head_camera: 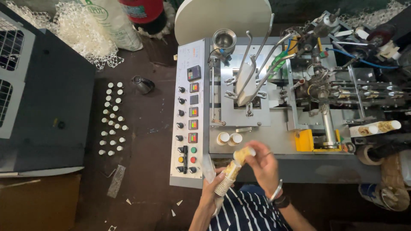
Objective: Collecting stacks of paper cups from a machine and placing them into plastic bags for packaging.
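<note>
Floor: a dark, stained workshop floor [145, 141] is spreading to the left of the machine, with paper scraps lying near the bottom edge.
Nearest: a striped shirt [248, 211] is showing at the bottom, just under both hands.
Left hand: the left hand [212, 188] is wrapping around the lower end of a stack of paper cups [231, 173], holding it tilted up to the right.
Right hand: the right hand [262, 164] is closing its fingers on the upper end of the same stack, a bangle and a dark band sitting on the wrist.
Cup stack place: it is hanging in the air between the two hands, just in front of the machine's near edge.
Machine edge: two white cups [229, 138] are standing on the grey machine deck [274, 143], near the stack and just beyond it.
Control panel: a pale upright panel [188, 115] with black knobs, small displays and coloured buttons is running along the machine's left side.
Open room: the floor between the panel and the dark cabinet [43, 98] is lying mostly open, apart from rows of small white pieces [112, 119].
Far: a white sack [113, 21] and a red cylinder [143, 10] are standing at the top, beside white netting [81, 32].
</note>
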